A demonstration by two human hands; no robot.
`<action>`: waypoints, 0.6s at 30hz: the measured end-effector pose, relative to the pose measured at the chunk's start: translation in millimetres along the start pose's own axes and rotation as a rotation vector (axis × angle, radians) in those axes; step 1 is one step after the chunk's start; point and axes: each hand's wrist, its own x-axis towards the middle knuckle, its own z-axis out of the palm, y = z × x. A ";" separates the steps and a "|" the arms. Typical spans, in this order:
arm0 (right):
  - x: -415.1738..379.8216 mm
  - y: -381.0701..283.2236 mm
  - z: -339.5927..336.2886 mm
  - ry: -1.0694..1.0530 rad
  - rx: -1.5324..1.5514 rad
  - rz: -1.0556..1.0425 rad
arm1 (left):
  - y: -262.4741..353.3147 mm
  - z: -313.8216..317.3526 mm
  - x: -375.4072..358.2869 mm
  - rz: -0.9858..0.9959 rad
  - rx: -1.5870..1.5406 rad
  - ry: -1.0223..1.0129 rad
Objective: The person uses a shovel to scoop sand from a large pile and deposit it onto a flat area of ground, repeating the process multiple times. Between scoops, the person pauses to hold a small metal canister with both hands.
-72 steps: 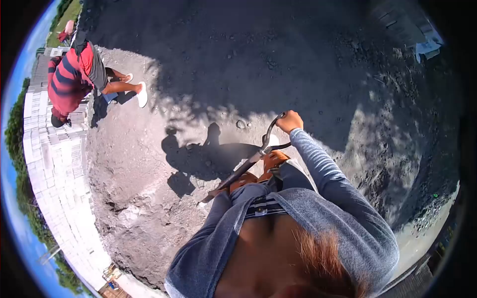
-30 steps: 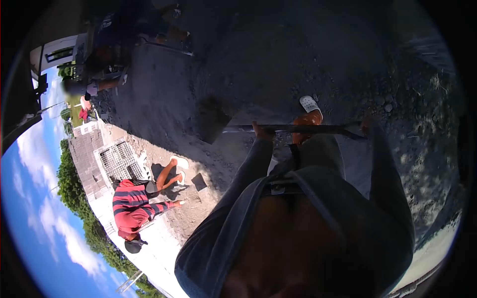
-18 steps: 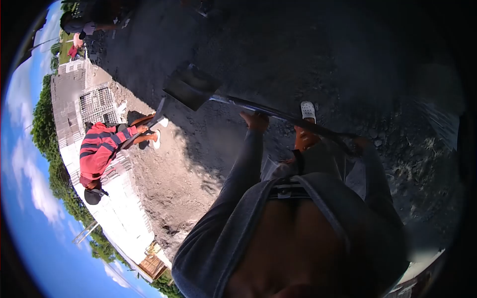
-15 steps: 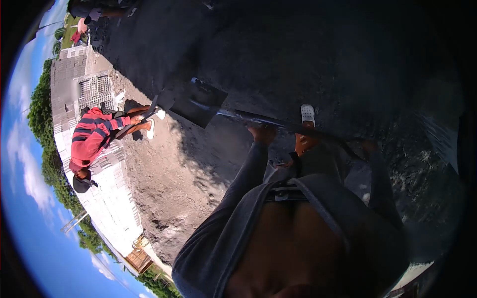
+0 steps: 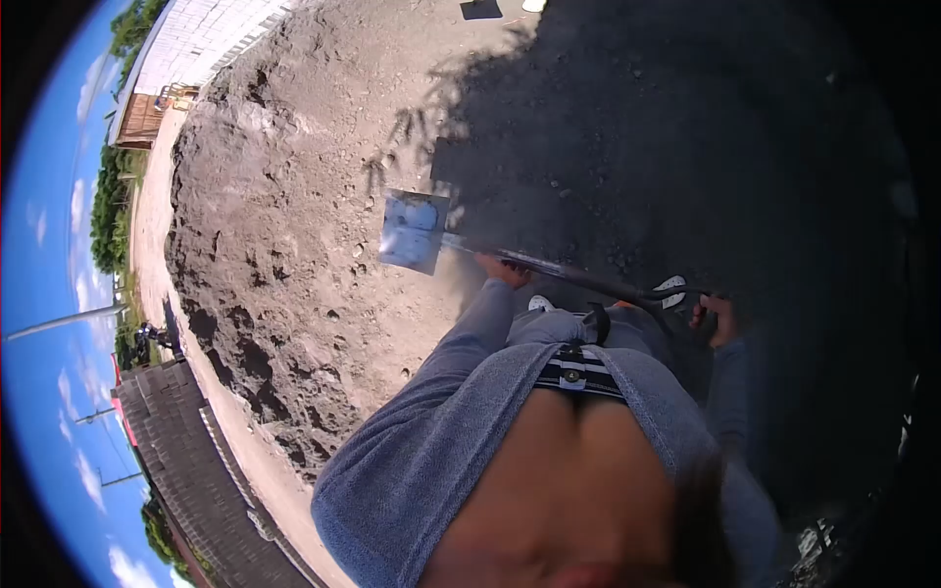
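Note:
A square-bladed shovel (image 5: 578, 277) lies across the front of my body, its shaft slanting down to the right. My left hand (image 5: 505, 269) is wrapped round the shaft close to the blade. My right hand (image 5: 720, 318) is closed at the far end of the handle, in shadow. The bright flat blade (image 5: 410, 232) hangs at the left in sunlight, above loose soil; no heaped load shows on it. Below the shaft are my white shoes (image 5: 669, 291).
Rough, lumpy soil (image 5: 265, 323) spreads out at the left, with dark shade at the right. Another dark blade (image 5: 480, 10) and a white shoe show at the top edge. A block wall (image 5: 196, 461) stands lower left, a pale wall (image 5: 206, 44) upper left.
My view has swung round, and the person in the striped red top has gone out of it. The shovel blade has moved from shade into sunlight. Both hands keep their grip.

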 end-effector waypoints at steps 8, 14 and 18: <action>57.5 80.7 303.3 -0.356 -0.072 0.263 | 186.8 -191.9 -59.7 0.351 -0.609 0.157; 80.6 92.8 444.9 -0.435 -0.312 0.219 | 261.4 -246.7 -18.4 0.463 -0.719 0.172; 106.9 114.4 526.0 -0.523 -0.374 0.168 | 345.9 -255.4 7.7 0.424 -0.733 0.237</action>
